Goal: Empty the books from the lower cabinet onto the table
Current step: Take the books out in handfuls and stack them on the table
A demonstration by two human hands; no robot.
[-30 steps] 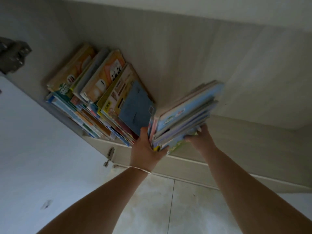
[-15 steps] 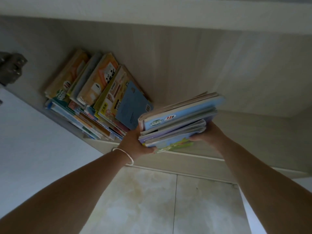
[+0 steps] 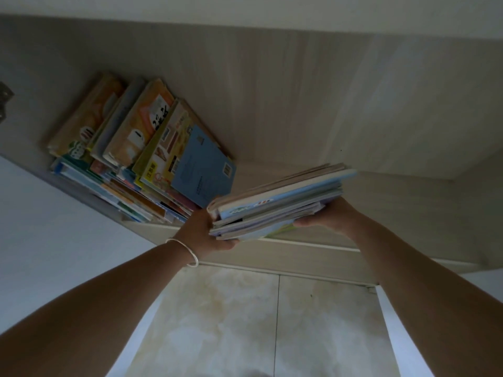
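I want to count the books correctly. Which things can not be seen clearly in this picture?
- Held stack: covers hidden, only edges show; count unclear.
- Leaning books: overlapping, titles too dim.
- Right hand: fingers hidden under the stack.
- Left hand: thumb hidden behind the stack.
- Table: outside the head view.

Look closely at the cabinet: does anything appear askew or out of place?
Yes. The books left in the cabinet lean over to one side instead of standing upright, with a blue book slumped against them. The stack held between the left hand and right hand looks uneven, edges fanned out.
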